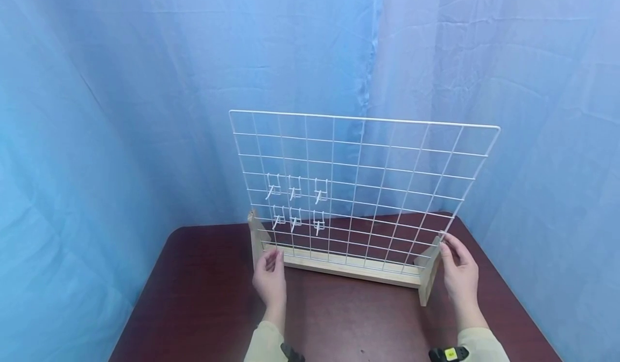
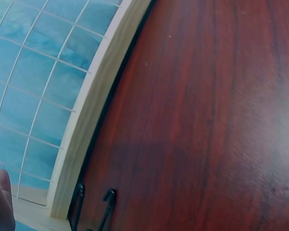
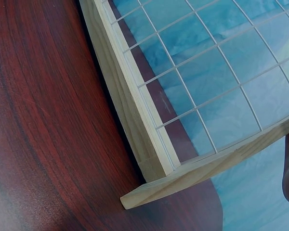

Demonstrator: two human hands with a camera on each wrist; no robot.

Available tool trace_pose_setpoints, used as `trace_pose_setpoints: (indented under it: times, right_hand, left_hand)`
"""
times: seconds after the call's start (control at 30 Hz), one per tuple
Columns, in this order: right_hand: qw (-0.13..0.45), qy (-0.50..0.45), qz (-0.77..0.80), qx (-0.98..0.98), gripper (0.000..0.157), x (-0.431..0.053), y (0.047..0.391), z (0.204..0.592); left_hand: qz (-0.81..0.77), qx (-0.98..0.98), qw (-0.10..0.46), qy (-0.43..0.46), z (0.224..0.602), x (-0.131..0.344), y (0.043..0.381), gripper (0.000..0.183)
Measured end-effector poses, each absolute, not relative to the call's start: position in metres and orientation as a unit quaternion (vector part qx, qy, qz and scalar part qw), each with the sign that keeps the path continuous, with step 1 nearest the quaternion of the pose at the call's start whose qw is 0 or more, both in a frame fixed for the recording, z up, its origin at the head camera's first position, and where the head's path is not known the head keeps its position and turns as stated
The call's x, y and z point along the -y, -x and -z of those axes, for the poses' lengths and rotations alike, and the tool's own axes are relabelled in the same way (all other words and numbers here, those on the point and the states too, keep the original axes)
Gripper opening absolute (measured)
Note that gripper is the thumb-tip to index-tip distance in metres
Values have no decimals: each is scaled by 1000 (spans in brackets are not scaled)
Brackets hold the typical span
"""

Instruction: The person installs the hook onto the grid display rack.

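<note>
A white wire grid panel [image 1: 378, 164] stands leaning back in a pale wooden stand. The stand has a crossbar [image 1: 351, 269] and a board at each end. Several white hooks [image 1: 295, 192] hang in two rows on the panel's left half. My left hand [image 1: 270, 280] is at the lower left corner, thumb and forefinger pinched together on the wires; its fingers [image 2: 5, 182] show at the edge of the left wrist view. My right hand [image 1: 460, 273] pinches the panel's right edge wire, just above the right end board [image 3: 188, 180]. Only part of that hand enters the right wrist view.
The stand rests on a dark red-brown table [image 1: 349, 319] with rounded far corners. Blue curtains [image 1: 169, 98] hang behind and at both sides. Two dark bent pieces [image 2: 107, 204] show beside the stand in the left wrist view.
</note>
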State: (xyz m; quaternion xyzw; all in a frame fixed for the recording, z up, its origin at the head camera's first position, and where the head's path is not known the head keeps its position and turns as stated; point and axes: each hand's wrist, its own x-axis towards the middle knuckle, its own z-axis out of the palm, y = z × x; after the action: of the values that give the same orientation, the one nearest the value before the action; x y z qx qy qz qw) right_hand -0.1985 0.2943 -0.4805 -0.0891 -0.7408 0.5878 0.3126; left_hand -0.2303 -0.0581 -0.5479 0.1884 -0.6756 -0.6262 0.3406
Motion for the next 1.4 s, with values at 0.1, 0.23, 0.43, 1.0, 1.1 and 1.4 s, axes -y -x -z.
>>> trace_pose_setpoints:
  times: [0.1,0.23,0.43,1.0,1.1,1.4]
  right_hand:
    - [313,90,-590,739,32,-295,199,481]
    - [314,90,-591,738,32,-295,199,480]
    - [316,88,-591,737,31,-294,199,480]
    - [317,95,-583,742,32,-294,199,481]
    - [318,91,-580,744,31,-294,199,482]
    - [317,87,-585,741,31,-294,199,480]
  left_hand:
    - [624,679,341,-186,552,60,227,17]
    - [615,688,341,-181,557,64,221,17]
    - [595,707,345,-165,566,72,210,18]
    - [531,759,327,-187,595,103,184,20]
    - [509,776,322,-185,602,107,179,21]
    - [468,816,302,-157,608,120,167,24]
